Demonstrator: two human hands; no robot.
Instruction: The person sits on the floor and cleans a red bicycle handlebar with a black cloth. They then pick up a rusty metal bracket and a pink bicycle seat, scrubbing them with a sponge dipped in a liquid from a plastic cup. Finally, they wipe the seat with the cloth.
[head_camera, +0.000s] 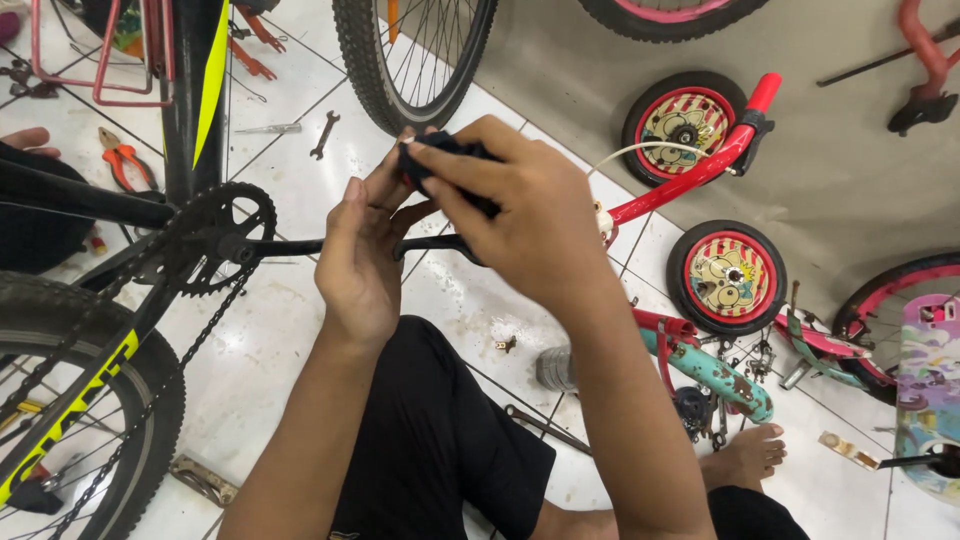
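Note:
My left hand (362, 250) and my right hand (520, 205) meet over a black bicycle pedal (435, 160), both gripping it at the end of a black crank arm (290, 246). The crank runs left to the toothed chainring (215, 235) with its chain (190, 345) on a black and yellow bicycle frame (190, 110). Most of the pedal is hidden by my fingers. I sit on the tiled floor with black trousers and one bare foot (745, 455) showing.
A knobby front wheel (415, 55) stands beyond my hands, a rear tyre (90, 400) at lower left. Orange pliers (122, 158) and a wrench (323, 135) lie on the tiles. Small red training wheels (725, 277), a red handlebar (700, 165) and a teal frame piece (715, 372) lie at right.

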